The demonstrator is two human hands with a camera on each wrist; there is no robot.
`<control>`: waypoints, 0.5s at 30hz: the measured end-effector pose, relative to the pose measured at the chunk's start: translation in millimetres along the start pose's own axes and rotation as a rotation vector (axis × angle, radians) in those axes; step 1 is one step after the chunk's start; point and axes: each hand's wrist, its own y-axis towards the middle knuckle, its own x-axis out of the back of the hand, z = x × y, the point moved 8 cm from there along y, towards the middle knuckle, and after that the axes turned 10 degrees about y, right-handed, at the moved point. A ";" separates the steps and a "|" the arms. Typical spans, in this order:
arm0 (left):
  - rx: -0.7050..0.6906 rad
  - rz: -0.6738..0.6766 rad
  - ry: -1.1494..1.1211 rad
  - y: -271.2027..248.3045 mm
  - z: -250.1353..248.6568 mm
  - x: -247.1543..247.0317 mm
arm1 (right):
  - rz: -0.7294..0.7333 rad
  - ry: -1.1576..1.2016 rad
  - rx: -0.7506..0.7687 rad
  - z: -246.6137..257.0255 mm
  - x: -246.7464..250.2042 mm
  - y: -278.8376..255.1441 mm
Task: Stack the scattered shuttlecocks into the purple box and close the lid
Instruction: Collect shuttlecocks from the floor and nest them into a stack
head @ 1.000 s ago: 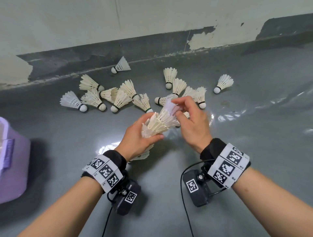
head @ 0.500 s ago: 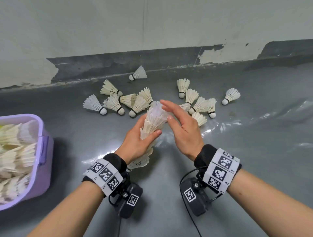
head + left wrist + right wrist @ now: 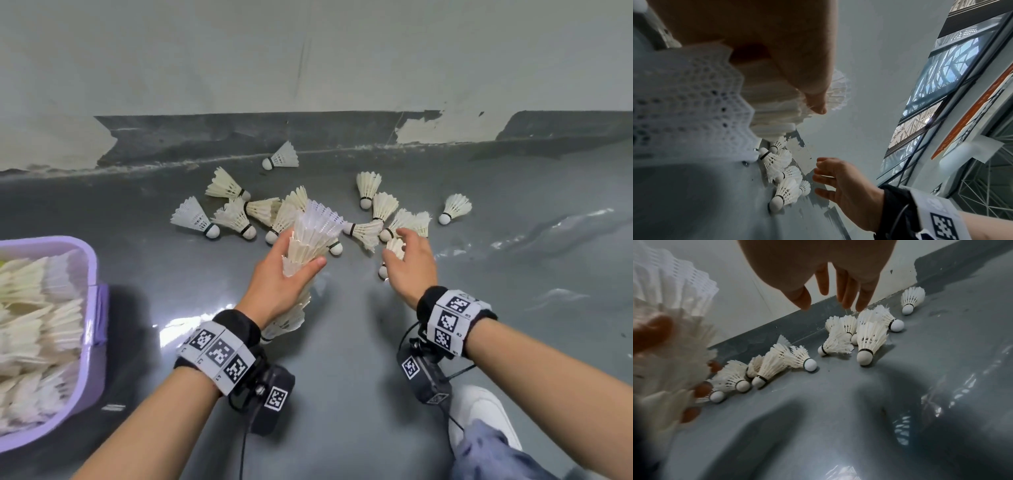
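My left hand [image 3: 284,274] grips a nested stack of shuttlecocks [image 3: 308,243], its top one white plastic mesh, held tilted above the grey floor. The same stack [image 3: 766,104] fills the left wrist view under my thumb. My right hand [image 3: 407,260] hovers empty with spread, straight fingers [image 3: 846,293] just above a feather shuttlecock [image 3: 394,248] on the floor. Several loose shuttlecocks [image 3: 236,219] lie scattered ahead near the wall, seen too in the right wrist view [image 3: 869,340]. The purple box [image 3: 92,308] stands open at far left, holding rows of stacked shuttlecocks [image 3: 37,308].
A wall with a dark peeling skirting [image 3: 308,133] runs behind the scattered pile. My white shoe [image 3: 483,411] and trouser leg sit at the lower right. The grey floor [image 3: 342,394] is glossy, with a rippled sheen at right.
My right hand has let go of the stack's top and moved right and down towards the floor shuttlecocks. The left hand keeps holding the stack. The view has shifted, bringing more of the purple box in.
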 end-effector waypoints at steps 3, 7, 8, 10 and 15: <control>0.030 -0.047 0.043 8.4 4.3 3.3 | 0.033 -0.023 -0.013 -8.5 -11.6 21.3; 0.063 -0.106 0.119 20.2 3.6 1.7 | 0.083 -0.072 0.043 -21.7 -24.2 43.5; 0.076 -0.120 0.134 22.0 3.6 -0.2 | 0.084 -0.111 0.053 -24.5 -25.7 47.3; 0.108 -0.154 0.165 27.2 1.4 -10.8 | 0.106 -0.198 0.040 -34.3 -24.6 59.3; 0.180 -0.192 0.210 33.9 -11.3 -27.7 | 0.277 -0.318 -0.067 -47.7 -26.6 82.2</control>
